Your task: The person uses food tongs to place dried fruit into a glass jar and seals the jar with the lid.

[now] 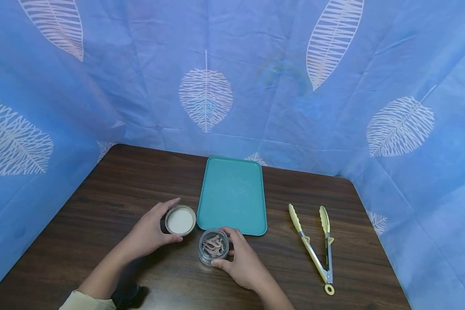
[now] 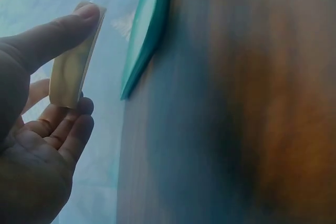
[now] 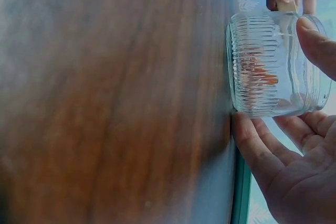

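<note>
My left hand (image 1: pixel 147 233) grips a round gold jar lid (image 1: pixel 180 221) by its rim, its white inner side facing up. In the left wrist view the lid (image 2: pixel 72 74) appears edge-on between thumb and fingers, raised off the tabletop. To the right, my right hand (image 1: pixel 242 261) holds a clear glass jar (image 1: pixel 202 257), thumb on one side and fingers on the other. The jar is uncovered, and thin brownish strips (image 1: pixel 214 245) lie inside it. Ribbed glass (image 3: pixel 257 66) shows in the right wrist view, with the jar's base at the tabletop.
A teal tray (image 1: pixel 232 196) lies just beyond both hands on the dark wooden table (image 1: pixel 151 172). Over at the right, tongs (image 1: pixel 317 254) with pale yellow tips rest with their arms spread. Blue leaf-patterned cloth (image 1: pixel 255 107) hangs behind and beside the table.
</note>
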